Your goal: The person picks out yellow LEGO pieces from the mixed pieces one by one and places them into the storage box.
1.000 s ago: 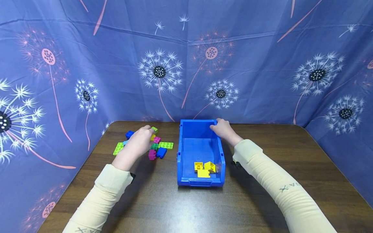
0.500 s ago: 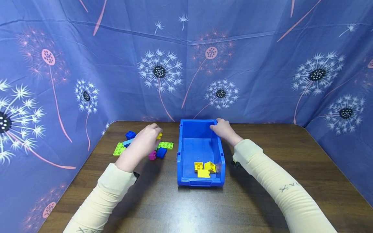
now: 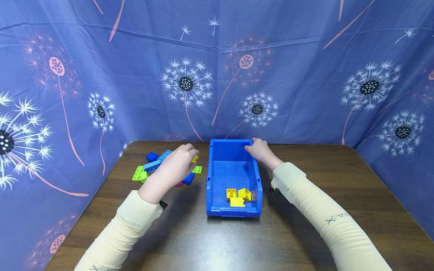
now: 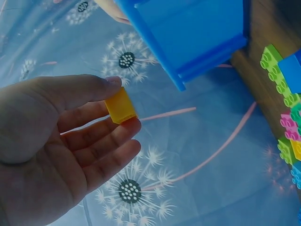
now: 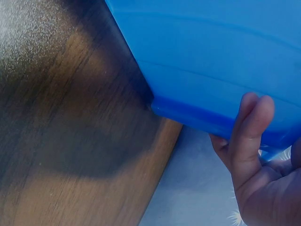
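Observation:
My left hand (image 3: 173,162) is over the loose bricks, left of the blue bin (image 3: 228,149). In the left wrist view it pinches a small yellow toy brick (image 4: 120,105) between thumb and fingertips, with the other fingers loosely bent. My right hand (image 3: 260,150) grips the bin's rim at the far right corner, thumb on the inner side. Fingers (image 5: 254,127) lie against the bin's outside in the right wrist view. Three yellow bricks (image 3: 237,202) lie on the bin's floor near its low front lip. The left hand covers part of the pile in the head view.
Left of the bin lie a light blue brick (image 3: 152,166), a lime green plate (image 3: 138,173), a dark blue brick (image 3: 151,157) and several others, some pink and green. A patterned blue cloth (image 3: 298,75) hangs behind the brown table (image 3: 325,180).
My left hand has lifted a yellow brick from the pile and moved right with it, toward the bin. The light blue bricks have come into view behind it. My right hand stays put.

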A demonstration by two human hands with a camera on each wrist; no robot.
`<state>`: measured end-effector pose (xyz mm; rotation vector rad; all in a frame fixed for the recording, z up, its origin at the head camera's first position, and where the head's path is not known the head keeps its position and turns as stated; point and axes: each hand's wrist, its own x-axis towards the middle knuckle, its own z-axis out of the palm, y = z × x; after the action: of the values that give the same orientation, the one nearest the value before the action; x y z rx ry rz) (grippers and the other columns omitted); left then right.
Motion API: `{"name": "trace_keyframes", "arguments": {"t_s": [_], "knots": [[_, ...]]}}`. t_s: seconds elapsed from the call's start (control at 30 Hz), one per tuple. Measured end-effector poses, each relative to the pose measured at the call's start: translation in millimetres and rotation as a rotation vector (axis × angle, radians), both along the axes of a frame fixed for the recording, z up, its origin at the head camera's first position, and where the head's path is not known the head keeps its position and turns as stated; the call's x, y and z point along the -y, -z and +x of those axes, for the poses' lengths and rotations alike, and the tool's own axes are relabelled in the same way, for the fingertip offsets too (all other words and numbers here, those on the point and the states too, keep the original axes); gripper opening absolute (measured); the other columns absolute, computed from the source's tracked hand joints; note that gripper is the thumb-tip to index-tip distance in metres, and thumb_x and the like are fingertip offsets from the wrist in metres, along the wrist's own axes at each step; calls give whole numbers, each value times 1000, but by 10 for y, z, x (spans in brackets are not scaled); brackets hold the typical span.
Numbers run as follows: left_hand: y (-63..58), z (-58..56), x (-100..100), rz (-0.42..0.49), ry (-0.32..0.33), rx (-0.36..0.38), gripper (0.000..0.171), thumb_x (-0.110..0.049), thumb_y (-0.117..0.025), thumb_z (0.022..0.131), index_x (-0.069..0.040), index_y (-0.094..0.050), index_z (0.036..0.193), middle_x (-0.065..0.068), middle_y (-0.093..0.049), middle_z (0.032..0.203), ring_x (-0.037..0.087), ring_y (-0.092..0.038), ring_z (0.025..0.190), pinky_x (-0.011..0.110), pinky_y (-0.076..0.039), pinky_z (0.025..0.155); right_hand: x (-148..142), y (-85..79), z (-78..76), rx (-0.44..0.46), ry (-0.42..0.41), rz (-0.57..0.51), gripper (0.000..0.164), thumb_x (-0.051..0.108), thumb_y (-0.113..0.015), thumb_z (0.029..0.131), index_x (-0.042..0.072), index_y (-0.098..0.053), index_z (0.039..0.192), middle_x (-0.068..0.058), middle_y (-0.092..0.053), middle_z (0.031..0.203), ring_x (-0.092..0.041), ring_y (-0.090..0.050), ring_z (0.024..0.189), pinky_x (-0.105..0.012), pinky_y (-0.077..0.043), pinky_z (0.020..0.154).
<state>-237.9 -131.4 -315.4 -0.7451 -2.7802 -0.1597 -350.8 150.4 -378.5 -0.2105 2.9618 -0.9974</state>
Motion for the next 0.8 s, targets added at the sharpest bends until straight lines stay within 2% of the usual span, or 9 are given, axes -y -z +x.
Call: {"name": "trace_keyframes", "arguments": {"t_s": [0.2, 0.43, 0.57, 0.8], "knots": [[-10, 33, -70, -24, 29, -21, 31, -12, -73, 82, -3, -65, 111, 9, -62, 105, 24, -58, 99, 35, -51, 85, 8, -18, 5, 8, -1, 6, 23, 22, -48, 93, 0, -50, 91, -14, -54, 82, -29, -61, 78, -30, -49, 59], [-19, 72, -171, -62, 60, -54, 32, -16, -75, 80, -4, -66, 109, 7, -62, 98, 21, -57, 93, 31, -52, 81, 3, -19, 2, 23, 0, -10, 22, 22, -47, 95, 0, -49, 91, -12, -50, 79, -30, -61, 81, -32, -51, 64], [-19, 100, -226, -72, 83, -74, 32, -16, -76, 80, -4, -68, 109, 7, -63, 97, 19, -57, 90, 29, -53, 80, -3, -10, -5, 24, -7, -16, 23, 22, -47, 95, -1, -49, 94, -14, -53, 83, -30, -61, 82, -33, -52, 65], [-5, 140, -325, -89, 106, -60, 38, -21, -78, 79, -6, -68, 112, 8, -65, 104, 19, -59, 96, 28, -53, 82, -3, -7, -2, 22, -9, -20, 24, 21, -47, 94, -2, -50, 96, -15, -53, 82, -28, -62, 74, -27, -50, 54]]}}
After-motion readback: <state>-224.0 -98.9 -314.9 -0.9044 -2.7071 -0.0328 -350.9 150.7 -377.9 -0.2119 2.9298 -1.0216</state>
